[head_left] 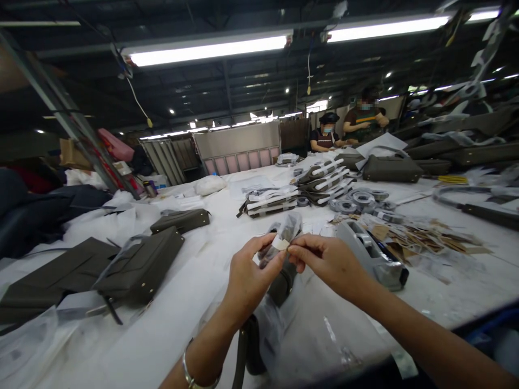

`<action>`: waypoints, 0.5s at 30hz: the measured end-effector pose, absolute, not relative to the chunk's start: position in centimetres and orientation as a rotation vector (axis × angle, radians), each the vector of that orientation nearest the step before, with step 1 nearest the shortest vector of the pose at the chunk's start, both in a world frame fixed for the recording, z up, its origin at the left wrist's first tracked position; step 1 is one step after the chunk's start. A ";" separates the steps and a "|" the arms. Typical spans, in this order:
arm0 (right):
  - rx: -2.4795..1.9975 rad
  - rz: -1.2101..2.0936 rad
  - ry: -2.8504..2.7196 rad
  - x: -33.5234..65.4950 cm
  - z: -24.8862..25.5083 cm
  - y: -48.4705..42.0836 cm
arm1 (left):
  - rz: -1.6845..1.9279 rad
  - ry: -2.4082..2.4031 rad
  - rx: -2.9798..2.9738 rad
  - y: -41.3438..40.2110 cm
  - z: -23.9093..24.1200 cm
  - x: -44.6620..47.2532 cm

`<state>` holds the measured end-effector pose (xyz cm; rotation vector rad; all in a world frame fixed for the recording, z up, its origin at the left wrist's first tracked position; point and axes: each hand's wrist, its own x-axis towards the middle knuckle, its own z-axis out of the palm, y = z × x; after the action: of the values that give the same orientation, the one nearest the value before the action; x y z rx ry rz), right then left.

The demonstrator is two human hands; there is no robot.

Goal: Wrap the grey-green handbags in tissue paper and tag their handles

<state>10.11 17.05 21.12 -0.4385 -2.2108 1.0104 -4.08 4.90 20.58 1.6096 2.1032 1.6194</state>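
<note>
My left hand [253,265] is closed around a bundle wrapped in clear plastic [291,224], with something dark inside that I cannot make out. A small white strip [279,243] lies across the wrapping. My right hand [324,259] pinches the right end of this strip between thumb and fingers. Below the hands, a dark olive strap [252,346] and clear plastic film [270,329] lie on the white table [186,319]. Just right of my right hand stands a grey tape dispenser [367,251].
Dark olive handbags [140,265] lie on the left. Farther back are stacked olive pieces with white wrapping [273,200], grey rolls [360,199] and another olive bag [391,168]. Brown paper pieces [425,235] are scattered at right. Two people [324,138] are across the table.
</note>
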 end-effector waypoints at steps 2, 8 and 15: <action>-0.438 0.962 -2.238 10.4 21.1 16.9 | 1.609 2.106 1.597 4.9 20.7 -4.1; -0.497 1.005 -2.259 10.5 20.7 17.0 | 1.599 2.165 1.667 4.9 20.5 -3.3; -0.447 1.359 -2.070 9.9 19.4 17.9 | 1.537 2.150 1.660 4.5 20.6 -2.6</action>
<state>9.91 17.91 19.43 -0.4467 -2.0700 1.3593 -2.57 4.53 20.58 1.6598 2.1496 1.5374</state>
